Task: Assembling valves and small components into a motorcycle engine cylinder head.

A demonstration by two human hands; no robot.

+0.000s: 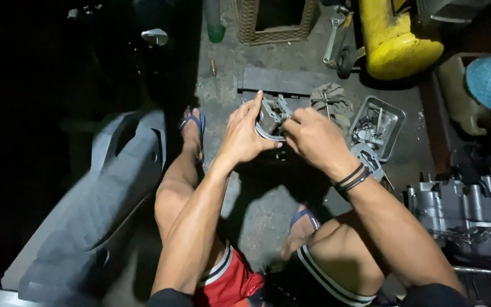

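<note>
I hold a grey metal engine part (271,116), round-edged with lugs on top, between both hands above the concrete floor. My left hand (242,133) grips its left rim with the fingers curled over the top. My right hand (311,136) pinches its right side with fingertips on the upper edge; black bands circle that wrist. My bare knees and blue sandals frame the spot where I squat.
A metal tray (396,122) of small parts lies right of my hands, a rag (336,102) and a dark board (282,79) behind. A grey engine case (456,207) sits at right, a yellow tank (393,42) at the back, grey plastic bodywork (103,199) at left.
</note>
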